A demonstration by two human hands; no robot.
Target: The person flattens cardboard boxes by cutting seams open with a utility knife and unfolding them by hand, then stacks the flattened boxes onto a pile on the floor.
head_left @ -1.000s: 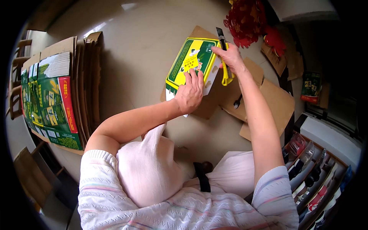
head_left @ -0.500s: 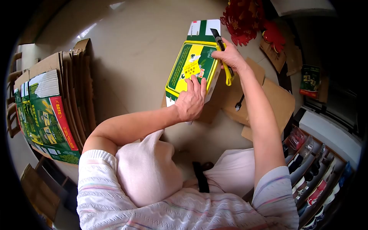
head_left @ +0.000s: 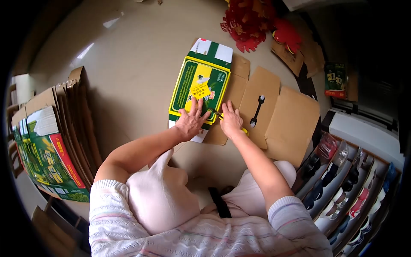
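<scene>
A green and yellow printed box lies flattened, with white end flaps spread, on top of brown cardboard on the floor. Across the lower part of the box my left hand rests with its fingers spread. Beside the box's lower right edge, my right hand holds a yellow cutter. The cutter's tip is at the box edge, and its middle is hidden under the hand. A black plastic handle is set in the brown cardboard to the right.
Stacked flattened cartons stand at the left. Red decorations lie at the upper right, near more cardboard pieces. A rack of shoes stands at the lower right, and a small green and red box sits above it.
The box has come down flat onto the cardboard. My right hand has moved with the cutter from the box's upper right side to its lower right edge. The view has shifted.
</scene>
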